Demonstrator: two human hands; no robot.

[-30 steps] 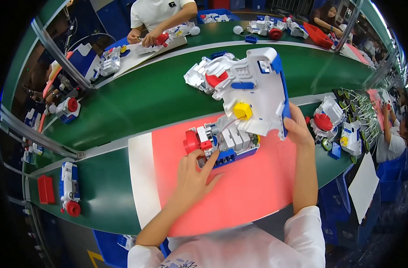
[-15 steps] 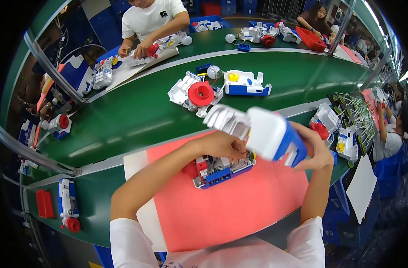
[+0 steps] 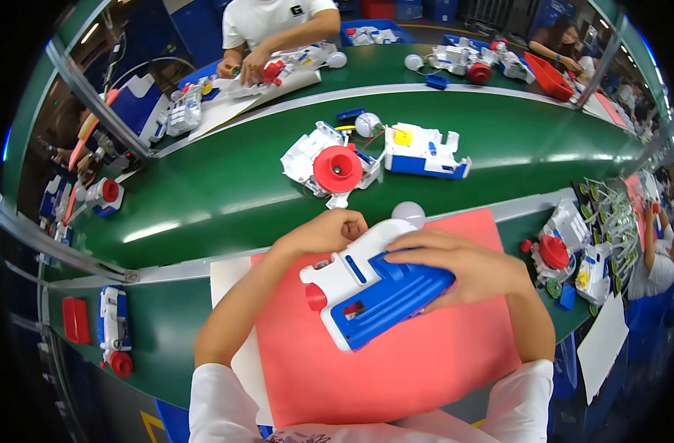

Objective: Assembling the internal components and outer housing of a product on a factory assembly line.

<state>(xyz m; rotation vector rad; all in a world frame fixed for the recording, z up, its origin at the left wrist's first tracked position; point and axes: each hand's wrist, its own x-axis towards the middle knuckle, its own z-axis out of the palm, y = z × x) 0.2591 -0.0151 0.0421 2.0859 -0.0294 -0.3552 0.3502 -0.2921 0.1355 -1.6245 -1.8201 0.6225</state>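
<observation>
A blue-and-white plastic toy housing (image 3: 388,295) lies tilted over the pink sheet (image 3: 366,384). Its two halves now sit together, with a red round part (image 3: 316,297) at the left end and a pale ball (image 3: 408,214) just beyond its far side. My right hand (image 3: 473,269) wraps over the right end of the housing, fingers across the blue shell. At the far left edge of the housing, my left hand (image 3: 329,232) is closed with curled fingers; whatever its fingertips grip is hidden.
Beyond the metal rail, the green belt carries an opened housing with a red funnel (image 3: 337,169) and a white-and-blue half (image 3: 425,151). More parts (image 3: 554,251) lie at right. A red tray (image 3: 75,320) and another housing (image 3: 114,325) are at left. A co-worker (image 3: 278,37) works opposite.
My right hand has brought the white-and-blue shell down and turned it over the lower half, covering the inner parts. My left hand has pulled back from inside. The whole view has shifted slightly.
</observation>
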